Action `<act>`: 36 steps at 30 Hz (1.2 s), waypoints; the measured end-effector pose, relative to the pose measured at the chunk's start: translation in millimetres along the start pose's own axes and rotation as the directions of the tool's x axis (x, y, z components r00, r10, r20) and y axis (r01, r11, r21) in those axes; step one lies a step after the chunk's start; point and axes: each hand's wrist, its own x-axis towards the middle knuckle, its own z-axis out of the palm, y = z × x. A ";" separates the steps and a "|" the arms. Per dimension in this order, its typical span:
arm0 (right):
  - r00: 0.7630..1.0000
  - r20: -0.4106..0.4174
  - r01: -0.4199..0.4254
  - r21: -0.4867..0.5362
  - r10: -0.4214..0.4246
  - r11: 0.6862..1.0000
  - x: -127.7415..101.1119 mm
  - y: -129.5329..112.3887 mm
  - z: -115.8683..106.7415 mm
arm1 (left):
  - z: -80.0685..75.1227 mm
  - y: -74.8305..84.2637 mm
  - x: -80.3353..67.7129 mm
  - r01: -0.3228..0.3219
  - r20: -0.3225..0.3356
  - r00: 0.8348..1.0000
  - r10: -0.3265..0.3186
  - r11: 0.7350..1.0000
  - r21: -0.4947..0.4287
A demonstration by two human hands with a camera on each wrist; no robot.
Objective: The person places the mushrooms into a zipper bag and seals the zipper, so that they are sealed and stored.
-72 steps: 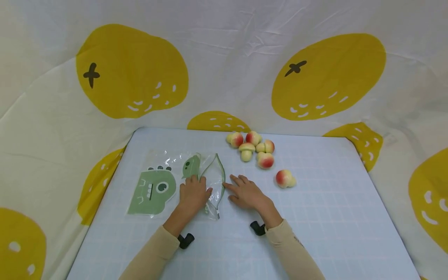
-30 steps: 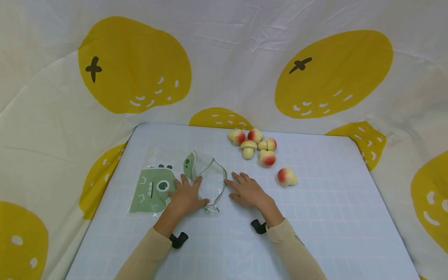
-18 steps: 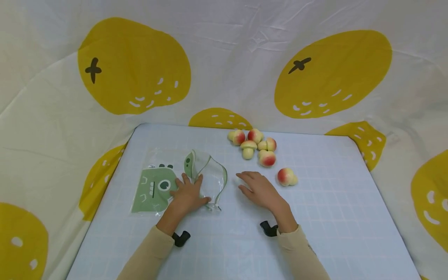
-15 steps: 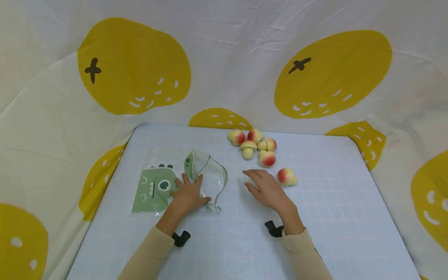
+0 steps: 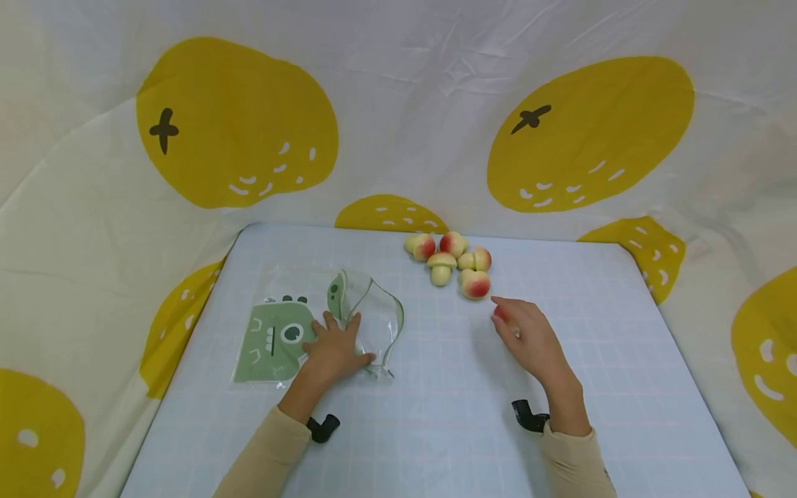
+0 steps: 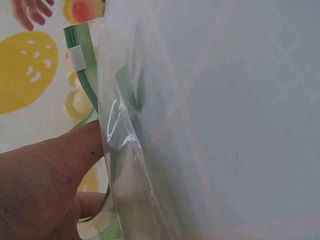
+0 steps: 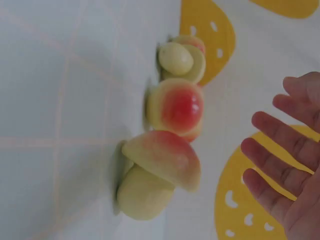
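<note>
Mushroom right under my right hand, a red-capped one lying on its side on the pale gridded table, apart from the other mushrooms bunched further back. My fingers are stretched out and relaxed above it, holding nothing; from the wrist view the cap and the pale stem sit just beside my palm, not yet touched. Over on the other side, my left hand lies on the clear zip bag, fingers spread over it and thumb against the plastic at the bag's open mouth, which stands up in a loop. The green dinosaur print on the bag lies flat to the left of that hand. Behind the table hangs a white cloth with big yellow oranges.
</note>
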 end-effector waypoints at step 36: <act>0.909 -0.059 -0.176 0.843 0.412 0.509 -21.2 87.7 3.4 | -0.1 0.2 -0.5 -0.002 0.011 1.000 0.002 1.000 -0.012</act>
